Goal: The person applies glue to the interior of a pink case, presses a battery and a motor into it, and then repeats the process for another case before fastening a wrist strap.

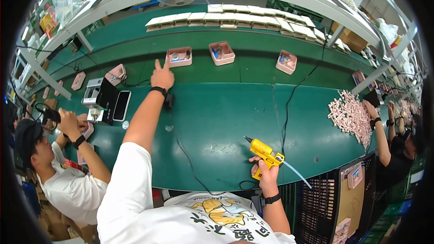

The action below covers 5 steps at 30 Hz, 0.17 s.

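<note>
My left arm is stretched out to the far left of the bench. My left hand (pixel 162 77) is open with fingers apart, its tips at the near left corner of a pink box (pixel 182 62). Whether they touch it, I cannot tell. Inside that box are a blue part and a small round metallic part. My right hand (pixel 269 175) is wrapped round the handle of a yellow glue gun (pixel 263 150), near the front edge. The gun's dark nozzle points to the far left, and a pale glue stick (pixel 296 174) sticks out behind it.
More pink boxes (pixel 222 54) (pixel 286 62) stand on the green belt. White flat pieces (pixel 248 19) line the back. A black device (pixel 105 95) and phone (pixel 121 105) lie left, a pile of pink parts (pixel 348 116) right. Co-workers sit at both sides. Cables (pixel 286 117) cross the bench.
</note>
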{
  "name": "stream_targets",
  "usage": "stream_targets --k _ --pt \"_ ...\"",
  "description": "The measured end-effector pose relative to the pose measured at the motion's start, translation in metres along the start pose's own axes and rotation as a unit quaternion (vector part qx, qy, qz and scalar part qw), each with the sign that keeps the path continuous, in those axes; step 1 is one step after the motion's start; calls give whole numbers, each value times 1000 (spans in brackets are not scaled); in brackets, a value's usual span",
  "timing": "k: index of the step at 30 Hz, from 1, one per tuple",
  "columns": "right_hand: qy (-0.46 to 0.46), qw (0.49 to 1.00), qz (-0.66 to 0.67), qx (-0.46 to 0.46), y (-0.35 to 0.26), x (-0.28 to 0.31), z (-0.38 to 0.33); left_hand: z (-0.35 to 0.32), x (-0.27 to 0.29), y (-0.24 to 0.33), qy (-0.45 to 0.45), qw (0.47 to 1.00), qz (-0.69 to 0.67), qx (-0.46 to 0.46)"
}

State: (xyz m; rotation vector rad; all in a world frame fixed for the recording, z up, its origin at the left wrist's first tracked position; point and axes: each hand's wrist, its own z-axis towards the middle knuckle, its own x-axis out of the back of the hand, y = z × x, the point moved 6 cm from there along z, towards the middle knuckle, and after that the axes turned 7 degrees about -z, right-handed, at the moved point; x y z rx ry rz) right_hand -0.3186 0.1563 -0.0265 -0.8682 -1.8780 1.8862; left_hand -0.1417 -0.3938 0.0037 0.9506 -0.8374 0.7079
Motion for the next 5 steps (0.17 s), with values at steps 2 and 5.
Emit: stream_targets --k 2,5 --pt "-7 1000 3 4 0 -4 1 19 -7 -35 -19 995 72 -70" --pt "-20 1000 11 2 4 -1 2 31 -13 -37 -39 965 122 -227"
